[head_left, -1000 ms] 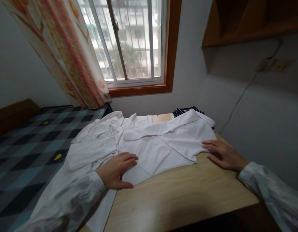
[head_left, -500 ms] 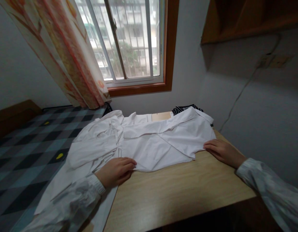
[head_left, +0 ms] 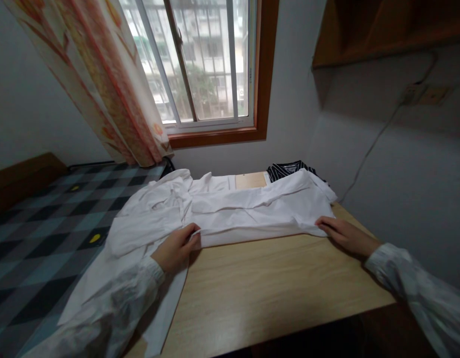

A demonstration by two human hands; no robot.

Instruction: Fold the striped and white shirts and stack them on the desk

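A white garment (head_left: 245, 214) lies across the wooden table (head_left: 274, 293), its near edge drawn fairly straight between my hands. My left hand (head_left: 180, 247) pinches that edge near the middle of the table. At the right end of the same edge, my right hand (head_left: 345, 235) is closed on the cloth with thumb and fingers together. The bunched left part of the garment spreads past the table's left side, and one white length hangs toward the front.
A black-and-white striped cloth (head_left: 287, 170) sits at the table's back edge. To the left is a bed with a checkered cover (head_left: 62, 223). Behind are a curtain (head_left: 121, 99) and a window (head_left: 203, 64). A shelf (head_left: 386, 35) hangs at upper right, above a cord (head_left: 375, 139).
The garment's near edge has moved back from the table's front and lies straighter, with a fold along it. My left hand has moved slightly back and left, now pinching the edge.
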